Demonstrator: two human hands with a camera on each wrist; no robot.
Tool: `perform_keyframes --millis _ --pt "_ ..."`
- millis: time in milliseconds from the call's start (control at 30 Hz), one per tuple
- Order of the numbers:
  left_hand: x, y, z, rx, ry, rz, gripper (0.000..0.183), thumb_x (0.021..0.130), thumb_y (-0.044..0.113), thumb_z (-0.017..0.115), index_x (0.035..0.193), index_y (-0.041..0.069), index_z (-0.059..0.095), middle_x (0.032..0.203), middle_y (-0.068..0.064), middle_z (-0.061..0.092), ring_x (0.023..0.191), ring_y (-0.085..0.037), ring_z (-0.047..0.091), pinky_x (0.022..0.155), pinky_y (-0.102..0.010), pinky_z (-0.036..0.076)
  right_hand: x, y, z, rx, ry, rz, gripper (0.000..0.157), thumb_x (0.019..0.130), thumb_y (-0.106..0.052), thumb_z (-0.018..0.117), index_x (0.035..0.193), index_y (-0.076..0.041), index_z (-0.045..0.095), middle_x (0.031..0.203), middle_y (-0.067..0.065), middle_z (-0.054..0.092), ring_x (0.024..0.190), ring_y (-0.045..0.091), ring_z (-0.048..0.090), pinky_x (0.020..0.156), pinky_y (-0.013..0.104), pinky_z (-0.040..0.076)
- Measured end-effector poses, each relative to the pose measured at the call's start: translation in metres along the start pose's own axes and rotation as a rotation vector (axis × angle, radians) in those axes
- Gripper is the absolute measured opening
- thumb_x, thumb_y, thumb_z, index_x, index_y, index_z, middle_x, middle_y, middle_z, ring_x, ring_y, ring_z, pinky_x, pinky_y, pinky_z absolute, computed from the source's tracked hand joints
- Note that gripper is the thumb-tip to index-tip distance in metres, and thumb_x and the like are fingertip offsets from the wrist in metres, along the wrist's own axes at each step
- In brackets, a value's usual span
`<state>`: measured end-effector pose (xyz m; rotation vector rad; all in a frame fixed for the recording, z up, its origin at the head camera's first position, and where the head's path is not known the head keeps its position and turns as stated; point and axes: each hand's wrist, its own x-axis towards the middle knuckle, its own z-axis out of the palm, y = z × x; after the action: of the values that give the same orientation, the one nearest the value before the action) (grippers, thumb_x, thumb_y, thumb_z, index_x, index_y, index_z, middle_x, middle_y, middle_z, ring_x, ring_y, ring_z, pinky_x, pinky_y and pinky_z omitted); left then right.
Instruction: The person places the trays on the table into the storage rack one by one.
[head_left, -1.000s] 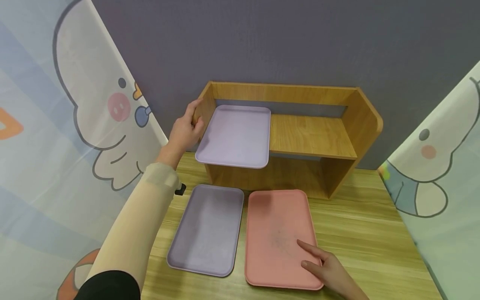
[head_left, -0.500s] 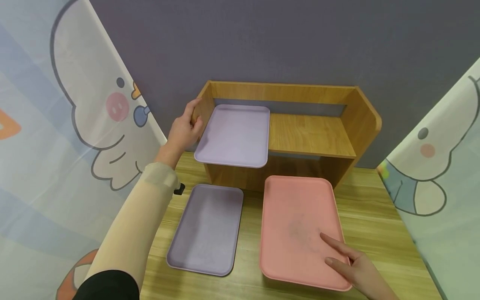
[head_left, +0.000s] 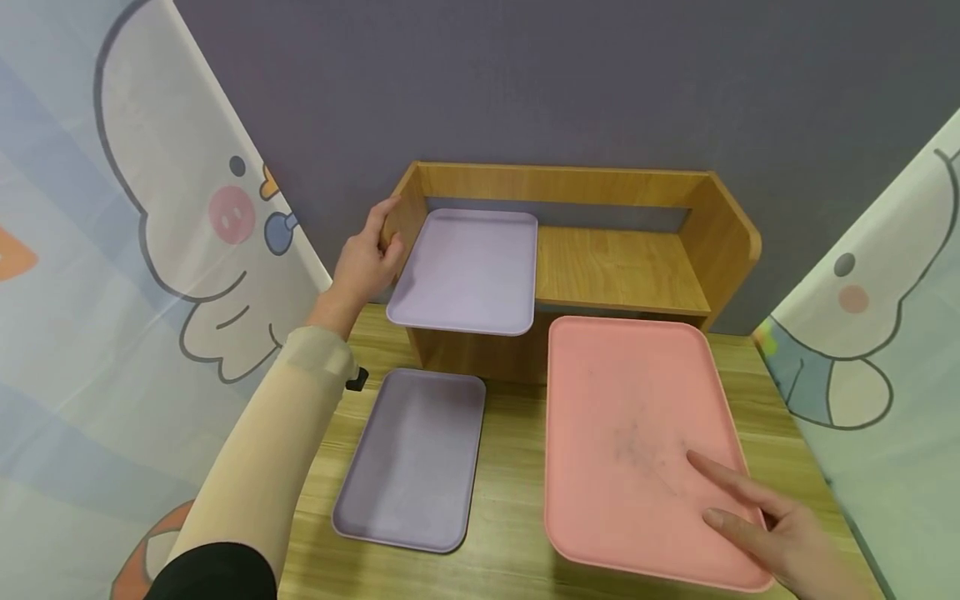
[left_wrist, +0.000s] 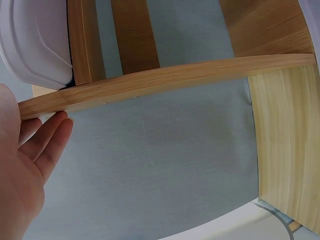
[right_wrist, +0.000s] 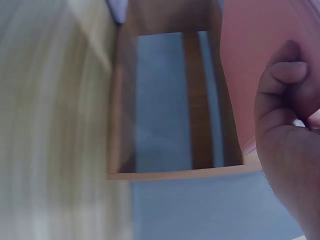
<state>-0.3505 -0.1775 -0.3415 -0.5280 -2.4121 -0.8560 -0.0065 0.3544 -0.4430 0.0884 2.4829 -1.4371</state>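
My left hand (head_left: 365, 265) grips the left side panel of a small wooden shelf (head_left: 622, 268); in the left wrist view its fingers (left_wrist: 52, 145) touch the panel's edge. My right hand (head_left: 780, 529) holds a pink tray (head_left: 637, 450) by its near right corner, thumb and a finger on top, other fingers bent beneath it in the right wrist view. The tray is lifted off the table, in front of the shelf's right half. A pale purple tray (head_left: 468, 271) lies on the upper shelf at the left, its front edge jutting out.
A second purple tray (head_left: 412, 458) lies on the wood-grain table (head_left: 502, 517), left of the pink one. Behind the shelf stands a grey wall panel (head_left: 525, 83). Printed cloths hang at the left and right. The pink tray covers part of the lower compartment.
My right hand has lifted the pink tray off the table and moved it right and up. My left hand and both purple trays have stayed in place.
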Motion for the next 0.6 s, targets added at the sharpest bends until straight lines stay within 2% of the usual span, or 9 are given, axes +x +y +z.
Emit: perform_keyframes --millis 67,133,200,267,300,367,433,500,600 --pt "0.0 0.0 0.0 0.002 0.001 0.003 0.058 0.108 0.017 0.055 0.164 0.024 0.043 0.062 -0.001 0.04 0.055 -0.027 0.045 0.057 -0.042 0.039 -0.001 -0.006 -0.004 -0.017 0.026 -0.028 0.061 0.112 -0.029 0.065 0.169 -0.031 0.045 0.167 -0.032 0.043 0.13 -0.033 0.034 0.088 0.018 0.055" --pt "0.0 0.0 -0.001 0.006 0.002 0.004 0.058 0.108 0.017 0.055 0.164 0.024 0.043 0.062 -0.001 0.04 0.055 -0.027 0.045 0.057 -0.042 0.039 -0.001 -0.013 -0.007 -0.057 0.05 -0.012 0.061 0.111 -0.034 0.066 0.169 -0.036 0.045 0.164 -0.034 0.044 0.129 -0.03 0.038 0.085 0.019 0.055" --pt "0.0 0.001 -0.001 0.01 0.0 0.004 0.058 0.108 0.017 0.055 0.164 0.023 0.043 0.062 -0.001 0.04 0.055 -0.028 0.045 0.057 -0.042 0.04 0.002 -0.019 -0.012 -0.089 0.062 0.024 0.061 0.111 -0.039 0.066 0.168 -0.041 0.044 0.155 -0.03 0.057 0.126 -0.026 0.043 0.083 0.02 0.055" --pt "0.0 0.002 -0.002 0.014 -0.007 -0.002 0.058 0.108 0.017 0.055 0.164 0.023 0.043 0.062 0.0 0.04 0.055 -0.027 0.045 0.057 -0.042 0.04 0.007 -0.023 -0.015 -0.104 0.074 0.03 0.061 0.11 -0.041 0.067 0.167 -0.043 0.044 0.155 -0.028 0.057 0.121 -0.023 0.046 0.081 0.021 0.054" --pt "0.0 0.003 -0.002 0.016 -0.012 -0.005 0.058 0.107 0.018 0.055 0.164 0.023 0.042 0.062 0.0 0.04 0.055 -0.027 0.046 0.057 -0.042 0.04 0.01 -0.024 -0.017 -0.112 0.081 0.012 0.061 0.11 -0.04 0.067 0.167 -0.043 0.045 0.156 -0.026 0.057 0.125 -0.025 0.043 0.083 0.018 0.054" --pt "0.0 0.004 -0.003 0.017 -0.022 -0.011 0.059 0.107 0.018 0.055 0.165 0.023 0.042 0.062 0.001 0.04 0.055 -0.028 0.046 0.057 -0.043 0.04 0.016 -0.026 -0.019 -0.101 0.1 -0.053 0.06 0.11 -0.032 0.069 0.166 -0.039 0.048 0.158 -0.02 0.059 0.121 -0.018 0.053 0.081 0.019 0.054" --pt "0.0 0.004 -0.003 0.016 -0.03 -0.015 0.06 0.107 0.018 0.054 0.165 0.024 0.041 0.062 0.001 0.04 0.055 -0.027 0.046 0.058 -0.042 0.041 0.022 -0.029 -0.021 -0.099 0.125 -0.149 0.06 0.109 -0.023 0.07 0.165 -0.031 0.052 0.165 -0.024 0.049 0.117 -0.013 0.058 0.078 0.019 0.055" --pt "0.0 0.004 -0.002 0.016 -0.032 -0.013 0.059 0.108 0.018 0.054 0.165 0.024 0.041 0.062 0.001 0.04 0.055 -0.027 0.046 0.058 -0.043 0.041 0.029 -0.034 -0.022 -0.06 0.122 -0.207 0.06 0.109 -0.016 0.069 0.165 -0.026 0.052 0.16 -0.027 0.054 0.1 -0.003 0.071 0.073 0.024 0.06" --pt "0.0 0.003 -0.002 0.016 -0.031 -0.012 0.059 0.108 0.018 0.054 0.165 0.024 0.041 0.062 0.0 0.04 0.056 -0.028 0.046 0.059 -0.042 0.041 0.04 -0.042 -0.025 -0.005 0.1 -0.237 0.06 0.109 -0.012 0.068 0.165 -0.021 0.052 0.152 -0.035 0.056 0.077 0.012 0.077 0.067 0.031 0.062"
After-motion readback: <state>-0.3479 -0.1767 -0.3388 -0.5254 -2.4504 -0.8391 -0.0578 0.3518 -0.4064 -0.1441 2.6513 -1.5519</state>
